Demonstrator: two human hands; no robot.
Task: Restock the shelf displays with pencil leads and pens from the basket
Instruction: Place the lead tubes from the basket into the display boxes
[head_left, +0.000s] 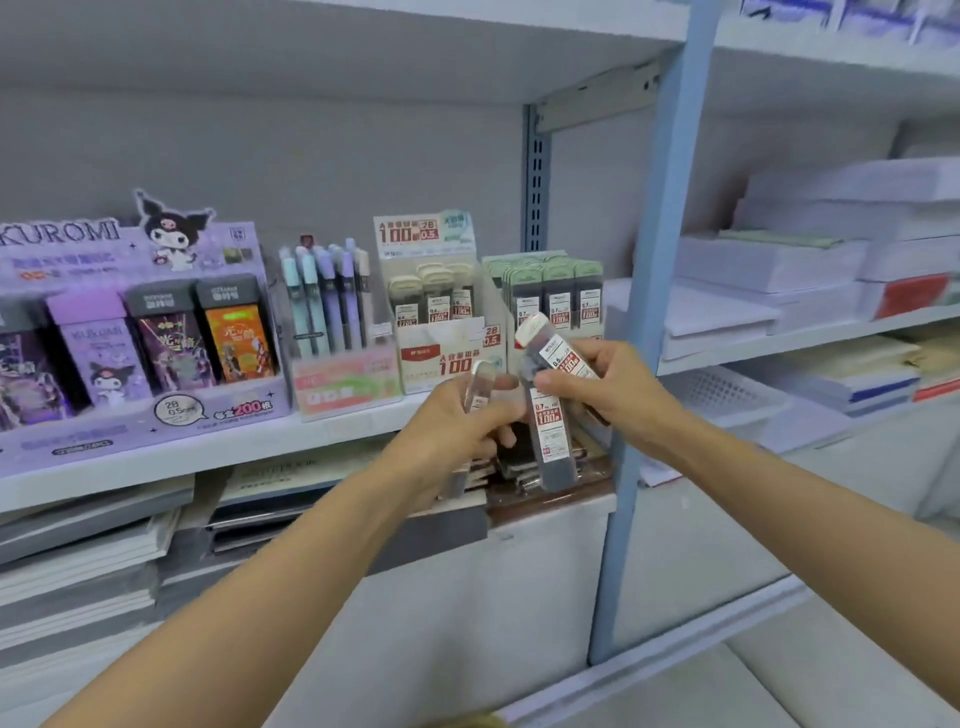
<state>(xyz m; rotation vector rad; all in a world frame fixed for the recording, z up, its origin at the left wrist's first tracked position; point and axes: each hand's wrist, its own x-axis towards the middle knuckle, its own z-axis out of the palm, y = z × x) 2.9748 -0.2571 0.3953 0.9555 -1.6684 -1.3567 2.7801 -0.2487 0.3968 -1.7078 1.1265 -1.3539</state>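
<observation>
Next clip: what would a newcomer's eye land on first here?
Both hands meet at the centre, in front of the shelf: the left hand holds one clear lead case, the right hand grips at least two lead cases. On the shelf at the left stands a big purple Kuromi display.

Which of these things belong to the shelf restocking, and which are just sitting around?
Job in hand: left hand gripping a clear lead case; right hand holding lead cases; lead display boxes; pen display.

Just sitting there: paper stacks; notebooks below.
</observation>
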